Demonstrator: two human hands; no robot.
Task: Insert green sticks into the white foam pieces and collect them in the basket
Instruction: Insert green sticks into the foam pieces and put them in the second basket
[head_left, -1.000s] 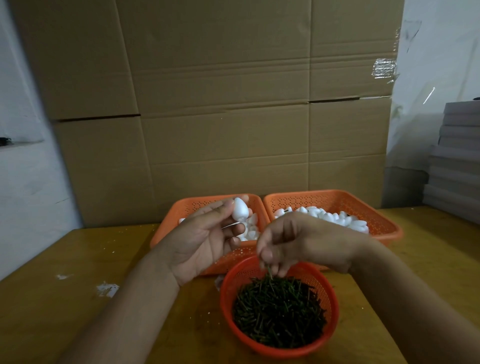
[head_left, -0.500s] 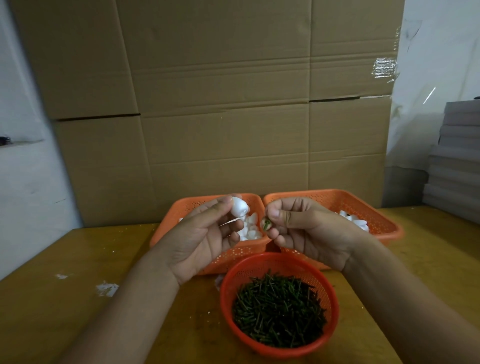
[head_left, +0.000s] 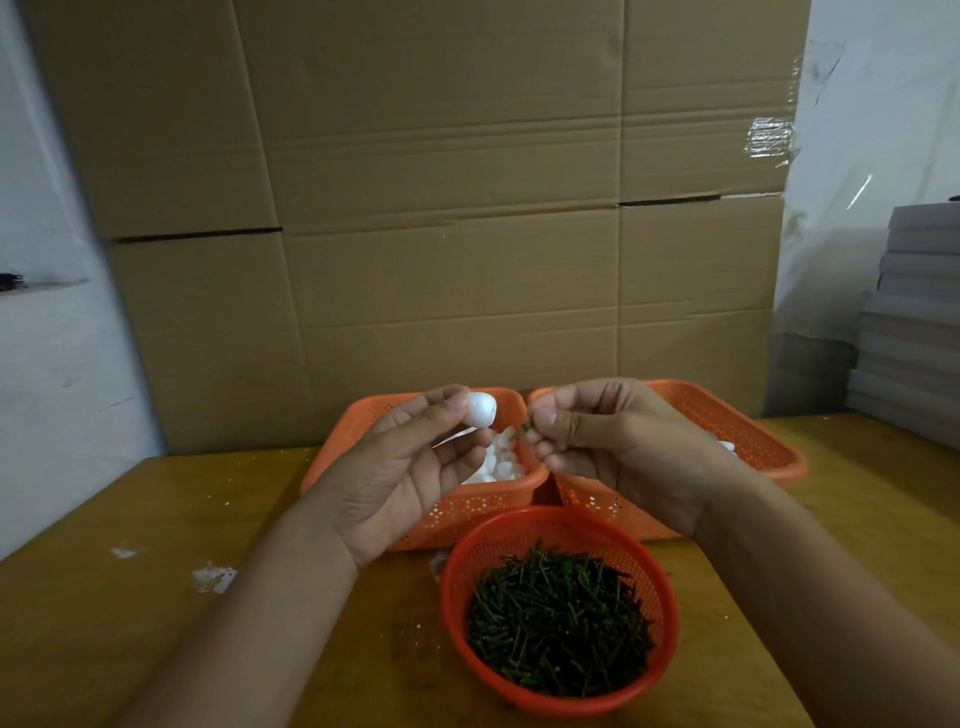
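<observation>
- Head view: the left hand (head_left: 410, 473) is raised over the left basket (head_left: 363, 431), palm towards the camera. Its thumb and fingertips pinch a foam piece (head_left: 480, 409) with one end turned towards the other hand, probably to offer a spot for the stick.
- The right hand (head_left: 597, 447) is curled, thumb and forefinger pinching a green stick (head_left: 522, 431). The stick's free end points at the foam, near it but apart, so the insertion looks not yet made.
- A thin pale sliver shows below the foam, by the left fingers; what it is cannot be told.
- The round basket of sticks (head_left: 561, 621) sits nearest the person on the tabletop (head_left: 130, 597), under both hands, likely for a short reach.
- Two rectangular baskets stand side by side behind it. The left one holds loose foam pieces (head_left: 498, 462); the right basket (head_left: 753, 441) shows a few white pieces, mostly hidden by the right hand.
- Cardboard boxes (head_left: 441, 208) form a wall behind the baskets.
</observation>
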